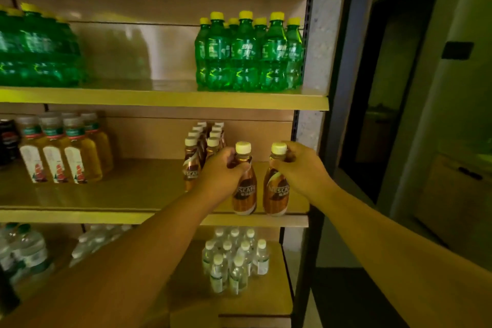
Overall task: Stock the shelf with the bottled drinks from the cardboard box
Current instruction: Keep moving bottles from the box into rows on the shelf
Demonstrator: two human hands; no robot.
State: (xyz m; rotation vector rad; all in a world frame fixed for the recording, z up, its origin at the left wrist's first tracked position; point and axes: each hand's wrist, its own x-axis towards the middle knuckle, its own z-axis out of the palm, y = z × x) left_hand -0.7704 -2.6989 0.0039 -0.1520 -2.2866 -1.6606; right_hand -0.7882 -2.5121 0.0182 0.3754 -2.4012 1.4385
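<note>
Two brown coffee bottles with white caps stand upright at the front right of the middle shelf (80, 217). My left hand (222, 173) grips the neck of the left coffee bottle (245, 194). Fingers of my right hand (298, 168) curl round the neck of the right coffee bottle (277, 194). Behind my left hand stand two rows of matching coffee bottles (202, 141). The cardboard box is out of view.
Green soda bottles (247, 53) fill the upper shelf at right, with a wrapped green pack (37, 48) at left. Yellow juice bottles (64, 152) stand middle left. Water bottles (234, 258) occupy the lower shelf. A dark doorway (386, 88) lies to the right.
</note>
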